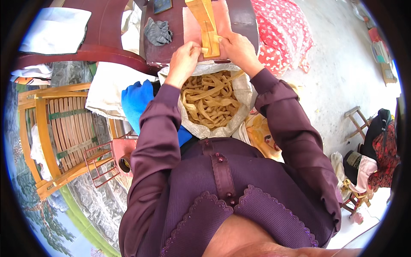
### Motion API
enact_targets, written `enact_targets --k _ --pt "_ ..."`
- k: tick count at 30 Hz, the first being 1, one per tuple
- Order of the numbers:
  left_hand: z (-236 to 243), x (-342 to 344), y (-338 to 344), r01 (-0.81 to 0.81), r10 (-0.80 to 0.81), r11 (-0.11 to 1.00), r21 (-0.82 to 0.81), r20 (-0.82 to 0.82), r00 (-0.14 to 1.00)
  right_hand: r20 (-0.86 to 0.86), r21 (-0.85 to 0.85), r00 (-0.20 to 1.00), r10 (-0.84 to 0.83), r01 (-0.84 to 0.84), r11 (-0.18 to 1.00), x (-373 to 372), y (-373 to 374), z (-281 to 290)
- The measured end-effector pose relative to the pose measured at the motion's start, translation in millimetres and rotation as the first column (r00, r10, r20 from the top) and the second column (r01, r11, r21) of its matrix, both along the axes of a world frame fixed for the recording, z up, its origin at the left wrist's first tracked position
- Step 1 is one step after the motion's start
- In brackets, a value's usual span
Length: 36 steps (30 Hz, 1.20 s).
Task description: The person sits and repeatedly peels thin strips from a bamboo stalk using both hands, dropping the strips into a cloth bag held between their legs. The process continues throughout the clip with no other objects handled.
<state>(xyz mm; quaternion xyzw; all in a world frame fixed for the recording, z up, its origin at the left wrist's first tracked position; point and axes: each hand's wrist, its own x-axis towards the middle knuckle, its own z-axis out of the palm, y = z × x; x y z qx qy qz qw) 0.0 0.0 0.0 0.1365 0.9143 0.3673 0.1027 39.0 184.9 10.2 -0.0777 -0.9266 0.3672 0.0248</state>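
A yellow wooden stand (209, 43) with an upright piece rests on a pink cloth (190, 28) at the near edge of a dark red bench (171, 55). My left hand (184, 62) is closed at the left of its base, pinching the end of a tan strip (204, 50). Across from it, my right hand (239, 51) is closed with thumb and fingertips on a tan piece (217, 39) against the stand's right side. Just below both hands, a white woven sack (245, 92) stands open, filled with tan, knotted, cloth-like strips (209, 100).
On the bench lie a crumpled grey cloth (157, 32) and a dark flat object (162, 5). A blue cloth (137, 103) hangs left of the sack. A slatted wooden chair (68, 128) stands left; a red floral cloth (282, 32) lies right. Farther right is a small wooden stool (357, 122).
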Motion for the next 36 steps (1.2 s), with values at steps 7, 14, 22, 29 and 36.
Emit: enact_targets --k 7,14,22,29,36 --pt "-9.8 85.4 -8.3 -0.423 -0.251 0.726 0.541 0.782 0.57 -0.664 0.055 0.672 0.329 -0.394 0.917 62.2 -31.1 13.2" --pt "-8.5 93.5 -11.3 -0.568 -0.381 0.301 0.766 0.643 0.664 -0.62 -0.233 0.712 0.33 -0.569 0.789 82.5 -50.0 3.8" --pt "31.1 99.0 10.0 -0.346 -0.172 0.77 0.537 0.696 0.697 -0.563 -0.408 0.822 0.089 -0.37 0.835 72.9 -38.1 11.6" --pt "51.8 100.8 3.2 0.101 -0.044 0.993 0.063 -0.594 0.803 -0.03 -0.979 0.978 0.208 -0.071 0.189 68.0 -35.7 14.2" --pt "46.0 87.4 1.9 0.159 0.01 0.942 0.296 -0.498 0.867 -0.429 -0.604 0.859 0.279 -0.502 0.619 68.6 -36.2 11.6"
